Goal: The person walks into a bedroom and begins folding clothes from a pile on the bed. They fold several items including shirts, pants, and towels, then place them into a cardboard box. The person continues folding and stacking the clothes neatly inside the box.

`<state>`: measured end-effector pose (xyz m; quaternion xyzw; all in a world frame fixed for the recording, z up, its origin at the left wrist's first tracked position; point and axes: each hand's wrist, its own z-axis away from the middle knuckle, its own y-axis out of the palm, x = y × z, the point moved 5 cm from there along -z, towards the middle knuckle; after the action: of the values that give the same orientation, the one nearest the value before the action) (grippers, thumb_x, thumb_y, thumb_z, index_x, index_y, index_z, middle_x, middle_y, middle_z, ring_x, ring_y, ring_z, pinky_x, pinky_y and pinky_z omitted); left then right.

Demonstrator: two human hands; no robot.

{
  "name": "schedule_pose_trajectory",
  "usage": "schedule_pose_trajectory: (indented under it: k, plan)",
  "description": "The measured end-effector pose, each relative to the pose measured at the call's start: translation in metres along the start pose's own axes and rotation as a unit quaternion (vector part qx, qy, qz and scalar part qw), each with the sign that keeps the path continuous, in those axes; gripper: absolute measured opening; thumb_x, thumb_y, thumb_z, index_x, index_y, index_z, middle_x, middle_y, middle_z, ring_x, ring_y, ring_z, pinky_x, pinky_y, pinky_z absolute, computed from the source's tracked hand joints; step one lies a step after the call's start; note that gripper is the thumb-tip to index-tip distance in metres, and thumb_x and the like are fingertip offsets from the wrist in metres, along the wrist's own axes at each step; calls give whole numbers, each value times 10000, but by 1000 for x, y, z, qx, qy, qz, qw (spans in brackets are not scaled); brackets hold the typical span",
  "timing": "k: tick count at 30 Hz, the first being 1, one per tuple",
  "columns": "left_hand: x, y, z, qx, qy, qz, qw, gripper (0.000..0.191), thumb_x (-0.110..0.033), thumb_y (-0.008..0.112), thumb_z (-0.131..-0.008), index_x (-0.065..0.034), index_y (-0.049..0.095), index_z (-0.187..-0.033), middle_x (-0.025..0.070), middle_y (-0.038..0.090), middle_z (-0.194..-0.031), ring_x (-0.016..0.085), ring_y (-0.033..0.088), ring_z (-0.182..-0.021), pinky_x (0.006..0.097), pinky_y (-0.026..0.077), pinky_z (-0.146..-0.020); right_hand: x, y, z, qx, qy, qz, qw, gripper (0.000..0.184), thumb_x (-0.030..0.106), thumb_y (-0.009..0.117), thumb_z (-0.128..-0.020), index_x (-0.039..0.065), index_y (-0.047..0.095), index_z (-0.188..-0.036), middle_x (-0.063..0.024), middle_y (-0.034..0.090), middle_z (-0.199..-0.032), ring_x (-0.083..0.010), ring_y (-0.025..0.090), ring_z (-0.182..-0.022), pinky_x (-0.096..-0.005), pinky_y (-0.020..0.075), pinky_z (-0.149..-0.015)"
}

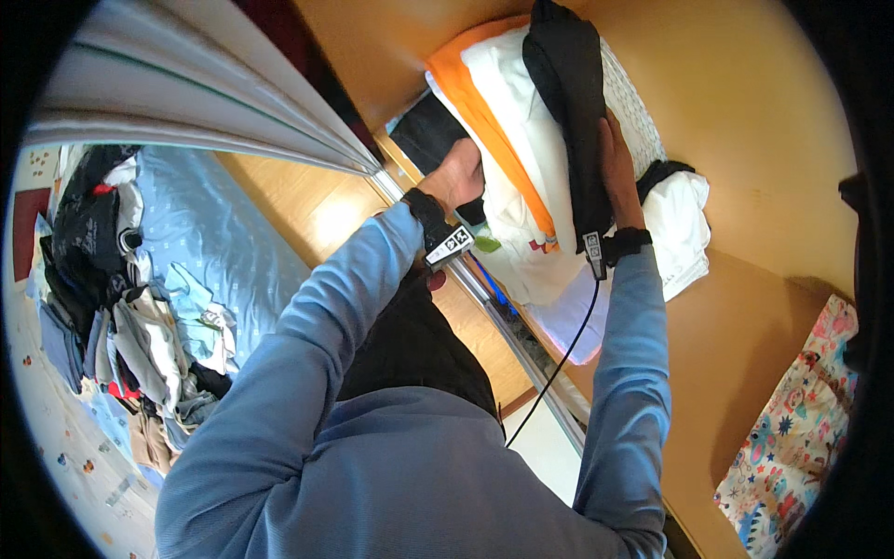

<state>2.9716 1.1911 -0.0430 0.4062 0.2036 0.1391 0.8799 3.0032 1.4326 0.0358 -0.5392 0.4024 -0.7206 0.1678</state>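
Observation:
A row of folded clothes stands on a wooden shelf, with an orange garment, a white garment and a black garment side by side. My left hand is against the near left side of the row, its fingers partly hidden by the cloth. My right hand lies along the right side of the black garment, fingers stretched out. Just right of it are a patterned white garment and a crumpled white cloth. Dark folded cloth lies left of the row.
A colourful printed cloth lies at the right on the shelf. A folding door stands at upper left, beside a metal track. At far left, piled clothes lie by blue bedding. A black cable hangs near my right wrist.

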Motion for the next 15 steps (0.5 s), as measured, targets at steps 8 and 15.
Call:
schedule_pose_trajectory:
  k: [8, 15]
  plan:
    - [13, 38, 4, 2, 33, -36, 999, 541, -389, 415, -1090, 18, 487, -1440, 193, 554, -1442, 298, 575, -1253, 425, 471, -1085, -7, -10, -6, 30, -16, -104, 994, 593, 407, 358, -1101, -39, 464, -1476, -199, 528, -1483, -295, 476, -1388, -347, 323, -1167]
    - [32, 33, 10, -26, 50, -49, 997, 636, -479, 385, -1080, 23, 452, -1464, 177, 523, -1474, 293, 553, -1277, 405, 465, -1079, -9, -8, -8, 58, -14, -143, 988, 642, 474, 345, -1098, -21, 465, -1489, -180, 536, -1469, -263, 507, -1341, -337, 350, -1145]
